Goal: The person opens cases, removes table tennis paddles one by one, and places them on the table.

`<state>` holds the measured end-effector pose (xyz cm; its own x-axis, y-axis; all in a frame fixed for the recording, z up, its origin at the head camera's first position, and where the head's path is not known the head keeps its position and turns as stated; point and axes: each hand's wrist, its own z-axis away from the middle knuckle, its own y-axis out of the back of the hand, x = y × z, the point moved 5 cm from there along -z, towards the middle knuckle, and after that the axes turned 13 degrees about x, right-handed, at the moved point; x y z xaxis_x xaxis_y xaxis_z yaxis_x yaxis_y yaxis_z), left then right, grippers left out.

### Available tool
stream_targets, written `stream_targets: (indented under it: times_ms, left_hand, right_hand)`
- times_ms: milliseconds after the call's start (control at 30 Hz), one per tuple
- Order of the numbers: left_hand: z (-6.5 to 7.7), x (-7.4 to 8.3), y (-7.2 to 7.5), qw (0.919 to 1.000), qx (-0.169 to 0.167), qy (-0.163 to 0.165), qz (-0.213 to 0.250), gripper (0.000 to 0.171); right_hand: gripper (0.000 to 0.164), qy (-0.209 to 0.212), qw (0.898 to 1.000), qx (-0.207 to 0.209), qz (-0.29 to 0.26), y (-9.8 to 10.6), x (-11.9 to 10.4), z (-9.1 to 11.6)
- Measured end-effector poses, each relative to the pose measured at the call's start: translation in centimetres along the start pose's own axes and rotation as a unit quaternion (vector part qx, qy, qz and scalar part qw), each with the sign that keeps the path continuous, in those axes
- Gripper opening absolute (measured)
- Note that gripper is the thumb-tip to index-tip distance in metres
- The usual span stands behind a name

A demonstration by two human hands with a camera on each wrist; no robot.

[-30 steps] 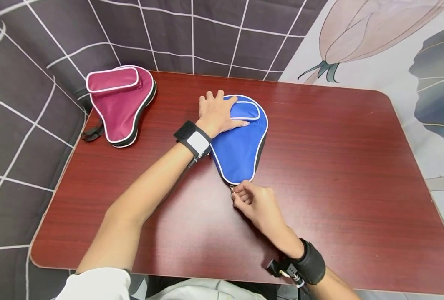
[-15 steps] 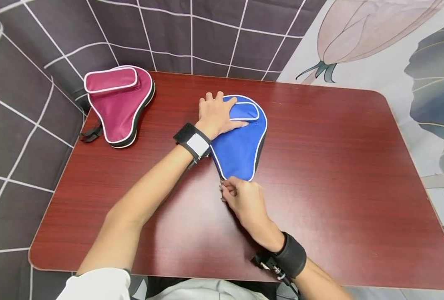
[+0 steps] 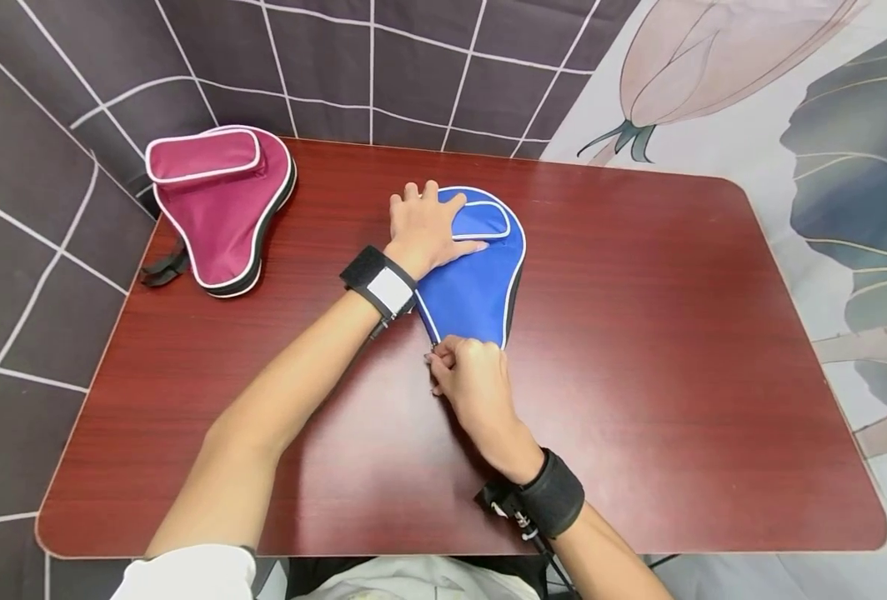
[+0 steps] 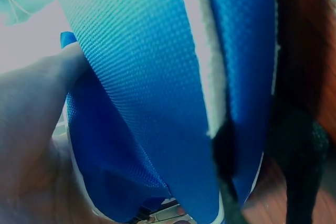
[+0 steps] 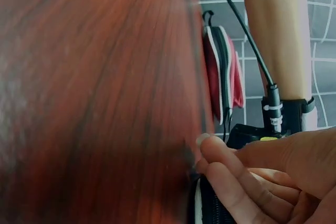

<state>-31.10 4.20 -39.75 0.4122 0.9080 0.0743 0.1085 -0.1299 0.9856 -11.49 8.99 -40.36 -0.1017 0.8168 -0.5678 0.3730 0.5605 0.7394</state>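
From my distant seat I see 2 cases. The blue case (image 3: 466,287) lies flat on the table (image 3: 638,333) in front of the person, its wide end away from the body and its narrow end nearer. The left hand (image 3: 423,229) rests on the wide part, fingers spread, thumb straight just below the pocket (image 3: 486,221); it presses and does not grasp. The right hand (image 3: 473,379) is curled at the left corner of the narrow end, and its fingers pinch what I judge to be the zip pull, because in the right wrist view the toothed zip (image 5: 215,208) reaches the fingertips. The pull itself is hidden.

To do this well, I would guide the pull along the teeth, low and parallel with the side wall, not upward. The corner curves tightly, so a slow and even motion seems best to me; a hasty one could jam the teeth. The left hand should press enough that the case does not turn. Its wrist strap (image 3: 387,287) sits near the left edge and could obstruct the zip's path. The pink case (image 3: 222,204), well apart at the left, I would leave alone.
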Motion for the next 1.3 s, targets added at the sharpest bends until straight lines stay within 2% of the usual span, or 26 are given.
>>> stream_targets:
  times_ms: [167, 233, 333, 400, 467, 567, 700, 800, 900, 1033, 1133, 1200, 1300]
  left_hand:
    - [0.0, 0.1, 0.1, 1.0, 0.005, -0.004, 0.004, 0.091]
    - [0.1, 0.0, 0.1, 1.0, 0.006, -0.002, 0.001, 0.091]
    - [0.1, -0.2, 0.2, 1.0, 0.007, -0.001, -0.002, 0.091]
    - [0.1, -0.2, 0.2, 1.0, 0.007, -0.001, 0.001, 0.091]
    - [0.1, -0.2, 0.2, 0.9999, 0.009, -0.001, 0.004, 0.091]
    - [0.1, -0.3, 0.1, 0.9999, 0.014, 0.0, 0.007, 0.091]
    - [0.0, -0.4, 0.0, 0.9997, 0.023, -0.007, 0.01, 0.091]
    - [0.1, -0.4, -0.2, 0.9993, 0.032, -0.01, 0.015, 0.091]
    - [0.1, -0.2, -0.3, 0.999, 0.037, -0.016, 0.022, 0.091]
    - [0.2, 0.2, -0.4, 0.9986, 0.037, -0.024, 0.03, 0.092]
    - [0.2, 0.3, -0.2, 0.9985, 0.038, -0.017, 0.035, 0.092]
    - [0.3, 0.3, 0.2, 0.9982, 0.035, -0.007, 0.049, 0.091]
    - [0.8, 0.3, 0.9, 0.9966, 0.042, 0.003, 0.071, 0.089]
  right_hand:
    - [0.01, 0.01, 1.0, -0.002, 0.016, 0.1, 0.0, 0.0]
    - [0.012, 0.023, 1.0, -0.003, 0.006, 0.2, -0.1, -0.1]
    - [0.014, 0.043, 0.997, -0.003, -0.064, 1.0, -0.1, -0.6]
    - [0.013, 0.037, 0.99, 0.0, -0.134, 2.1, 0.3, -1.3]
    - [0.014, 0.016, 0.979, 0.011, -0.201, 3.7, 1.3, -2.4]
    - [0.019, -0.036, 0.963, 0.044, -0.263, 5.7, 4.2, -4.6]
    - [0.022, -0.131, 0.953, 0.066, -0.266, 6.2, 9.7, -7.3]
    - [0.023, -0.204, 0.951, 0.037, -0.229, 5.2, 13.0, -8.5]
    - [0.023, -0.242, 0.951, -0.024, -0.191, 3.8, 14.7, -9.3]
    - [0.02, -0.235, 0.954, -0.101, -0.154, 2.6, 15.1, -10.1]
    - [0.017, -0.226, 0.955, -0.135, -0.139, 2.3, 15.1, -10.6]
    - [0.017, -0.231, 0.95, -0.156, -0.138, 2.2, 15.1, -10.8]
    - [0.017, -0.253, 0.937, -0.186, -0.152, 1.9, 15.2, -11.1]
